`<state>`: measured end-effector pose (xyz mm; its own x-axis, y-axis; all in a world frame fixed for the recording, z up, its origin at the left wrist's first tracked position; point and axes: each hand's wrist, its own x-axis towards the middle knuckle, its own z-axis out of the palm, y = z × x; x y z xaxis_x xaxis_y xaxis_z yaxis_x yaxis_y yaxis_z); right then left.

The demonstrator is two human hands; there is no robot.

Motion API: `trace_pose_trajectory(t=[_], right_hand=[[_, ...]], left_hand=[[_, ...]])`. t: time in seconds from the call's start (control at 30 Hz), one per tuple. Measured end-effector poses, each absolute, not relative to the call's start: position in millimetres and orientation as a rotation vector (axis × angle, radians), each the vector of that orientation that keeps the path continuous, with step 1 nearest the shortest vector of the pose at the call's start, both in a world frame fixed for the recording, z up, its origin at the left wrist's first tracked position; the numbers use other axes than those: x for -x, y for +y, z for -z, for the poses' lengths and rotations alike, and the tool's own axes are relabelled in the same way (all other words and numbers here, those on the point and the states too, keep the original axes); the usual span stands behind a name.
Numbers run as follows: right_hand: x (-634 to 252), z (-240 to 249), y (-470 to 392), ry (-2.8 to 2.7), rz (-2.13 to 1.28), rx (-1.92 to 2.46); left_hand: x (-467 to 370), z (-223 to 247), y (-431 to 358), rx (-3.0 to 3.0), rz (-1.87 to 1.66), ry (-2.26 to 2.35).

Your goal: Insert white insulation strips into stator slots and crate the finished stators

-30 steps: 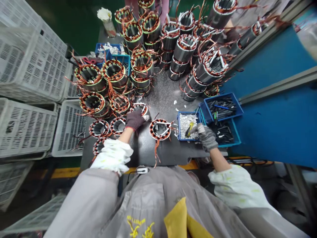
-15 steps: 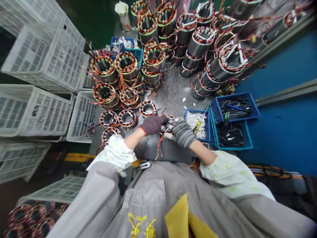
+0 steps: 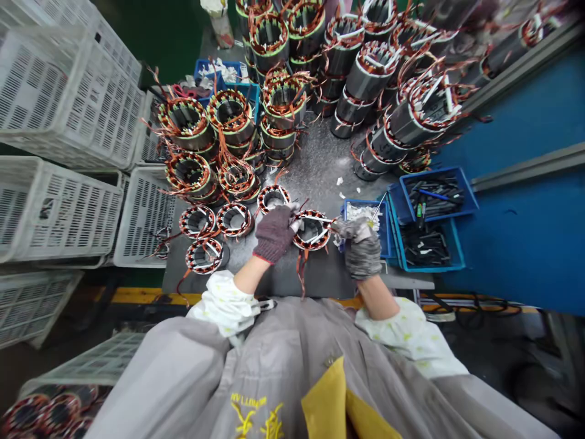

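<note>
Grey worktable (image 3: 320, 146) beneath copper-wound ring (image 3: 312, 246), hands (image 3: 275, 235)

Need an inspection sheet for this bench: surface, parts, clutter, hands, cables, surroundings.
Surface: dark bench, pale marks in the open middle.
Parts: wound ring between the hands, copper leads toward the bench's front edge; four low rings to its left; taller stacks behind.
Clutter: loose white scraps; more in a blue tray at right.
Left hand: gloved, at the ring's left side.
Right hand: gloved, at the ring's right; grip unclear.
Cables: dark cables below the bench, right.
Surroundings: pale crates left, blue panel right.
</note>
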<state>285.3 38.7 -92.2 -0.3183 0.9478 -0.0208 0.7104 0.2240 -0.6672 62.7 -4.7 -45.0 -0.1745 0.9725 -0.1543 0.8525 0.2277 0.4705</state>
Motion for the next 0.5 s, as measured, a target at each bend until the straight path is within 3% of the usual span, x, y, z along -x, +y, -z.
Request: trace_pose_trajectory(t=[0.13, 0.27, 0.37, 0.5], right_hand=[[-256.6, 74.2, 74.1, -2.392, -0.671, 1.517], [-228.2, 60.8, 110.3, -2.962, -0.637, 1.421], [-225.9, 56.8, 128.5, -3.048, -0.617, 1.355], [-236.4, 54.9, 124.3, -3.111, -0.599, 1.287]], left_hand=[[-74.8, 41.3, 16.8, -1.933, -0.075, 2.091], [-87.1, 54.0, 25.6, -2.000, -0.009, 2.134], [-88.8, 65.7, 29.5, -1.969, -0.089, 2.153], [-73.9, 73.6, 26.2, -1.791, -0.493, 2.040]])
